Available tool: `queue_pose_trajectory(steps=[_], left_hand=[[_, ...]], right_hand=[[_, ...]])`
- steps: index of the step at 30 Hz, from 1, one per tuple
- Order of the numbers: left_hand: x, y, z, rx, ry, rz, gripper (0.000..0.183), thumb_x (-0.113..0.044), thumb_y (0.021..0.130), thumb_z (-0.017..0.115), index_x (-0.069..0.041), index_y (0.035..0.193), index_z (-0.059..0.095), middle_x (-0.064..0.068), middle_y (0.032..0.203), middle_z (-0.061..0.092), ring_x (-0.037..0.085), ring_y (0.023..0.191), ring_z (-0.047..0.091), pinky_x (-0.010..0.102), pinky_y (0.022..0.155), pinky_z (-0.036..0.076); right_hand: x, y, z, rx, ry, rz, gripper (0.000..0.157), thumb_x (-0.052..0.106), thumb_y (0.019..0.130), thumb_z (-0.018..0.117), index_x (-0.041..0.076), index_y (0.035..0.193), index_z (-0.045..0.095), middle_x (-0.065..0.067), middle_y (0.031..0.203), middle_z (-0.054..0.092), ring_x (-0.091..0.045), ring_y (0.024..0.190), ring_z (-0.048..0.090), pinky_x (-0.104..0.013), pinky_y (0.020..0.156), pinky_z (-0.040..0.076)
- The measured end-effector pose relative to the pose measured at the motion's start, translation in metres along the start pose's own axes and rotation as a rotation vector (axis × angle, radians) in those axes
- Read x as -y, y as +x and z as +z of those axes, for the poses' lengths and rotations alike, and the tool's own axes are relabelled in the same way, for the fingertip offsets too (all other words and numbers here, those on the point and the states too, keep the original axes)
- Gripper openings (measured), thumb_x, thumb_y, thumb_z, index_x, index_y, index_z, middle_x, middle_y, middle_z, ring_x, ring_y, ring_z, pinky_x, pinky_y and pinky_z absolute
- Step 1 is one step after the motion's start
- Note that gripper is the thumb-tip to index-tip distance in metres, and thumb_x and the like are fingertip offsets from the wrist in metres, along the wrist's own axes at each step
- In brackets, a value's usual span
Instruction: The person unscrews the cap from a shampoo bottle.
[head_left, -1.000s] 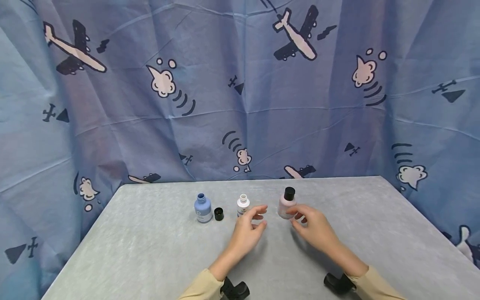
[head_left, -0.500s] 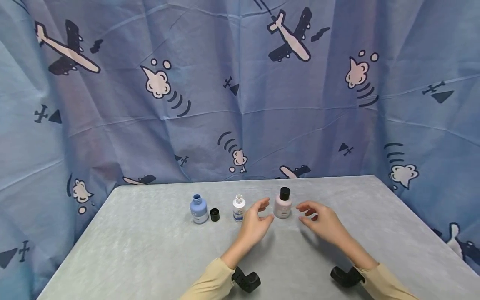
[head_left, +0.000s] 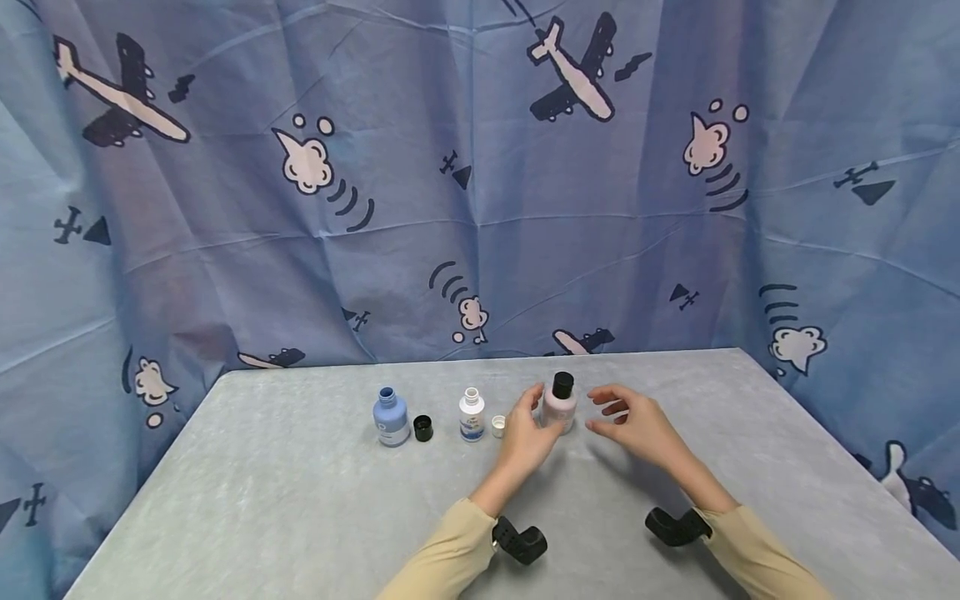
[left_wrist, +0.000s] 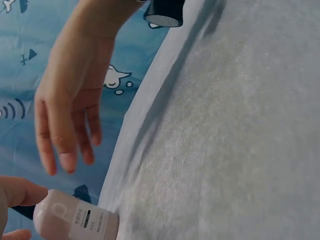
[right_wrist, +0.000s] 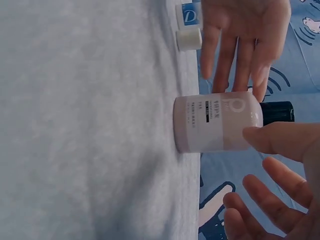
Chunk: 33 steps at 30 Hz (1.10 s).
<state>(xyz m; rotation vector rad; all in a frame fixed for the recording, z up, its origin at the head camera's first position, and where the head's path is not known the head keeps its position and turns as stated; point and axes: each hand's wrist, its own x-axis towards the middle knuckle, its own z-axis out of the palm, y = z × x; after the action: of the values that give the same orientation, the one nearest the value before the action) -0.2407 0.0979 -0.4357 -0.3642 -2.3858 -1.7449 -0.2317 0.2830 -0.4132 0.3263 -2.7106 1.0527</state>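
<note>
A pale pink bottle [head_left: 559,410] with a black cap [head_left: 563,383] stands upright on the table. My left hand [head_left: 523,432] is at its left side, thumb toward the front and fingers extended behind; in the left wrist view the thumb tip meets the bottle's shoulder [left_wrist: 50,212]. The right wrist view shows the left fingers straight, their tips at the bottle's side. On the other side my right hand [head_left: 636,427] hovers with loosely bent fingers and holds nothing, a gap between it and the bottle.
To the left stand an uncapped white bottle [head_left: 472,418] with a small white cap [head_left: 498,427] beside it, and an uncapped blue bottle [head_left: 391,422] with a black cap [head_left: 423,428] on the table. A blue curtain [head_left: 390,275] hangs behind the grey table [head_left: 262,500].
My left hand has moved right, from near the white bottle to the pink bottle, uncovering the white cap. My right hand has drawn back from the pink bottle. The head view has shifted slightly.
</note>
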Motion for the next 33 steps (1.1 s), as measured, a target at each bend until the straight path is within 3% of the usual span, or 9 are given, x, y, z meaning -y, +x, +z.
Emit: queue_pose_trajectory(steps=[10,25,33], left_hand=[[0.004,0.008,0.011,-0.012,0.033,-0.022,0.065,-0.013,0.075,0.075,-0.004,0.134,0.051,0.013,0.131,0.059,0.03,0.12,0.057,0.043,0.098,0.046],[0.014,0.016,0.019,-0.054,0.041,0.029,0.065,-0.008,0.069,0.078,0.0,0.128,0.051,0.016,0.118,0.065,0.028,0.107,0.062,0.034,0.09,0.049],[0.017,0.017,0.02,-0.06,0.044,0.048,0.055,-0.006,0.068,0.078,-0.001,0.118,0.056,0.014,0.109,0.067,0.026,0.098,0.063,0.027,0.081,0.048]], right_hand=[[0.006,0.009,0.003,-0.03,0.041,0.007,0.044,0.015,0.083,0.075,0.005,0.123,0.059,-0.019,0.113,0.065,-0.033,0.096,0.066,-0.046,0.082,0.054],[0.014,0.015,0.006,-0.065,0.064,-0.012,0.047,0.019,0.081,0.076,0.005,0.123,0.06,-0.019,0.113,0.067,-0.031,0.093,0.068,-0.045,0.079,0.055],[0.021,0.018,0.007,-0.081,0.087,-0.016,0.047,0.017,0.08,0.077,0.005,0.122,0.061,-0.018,0.109,0.068,-0.03,0.089,0.069,-0.035,0.072,0.056]])
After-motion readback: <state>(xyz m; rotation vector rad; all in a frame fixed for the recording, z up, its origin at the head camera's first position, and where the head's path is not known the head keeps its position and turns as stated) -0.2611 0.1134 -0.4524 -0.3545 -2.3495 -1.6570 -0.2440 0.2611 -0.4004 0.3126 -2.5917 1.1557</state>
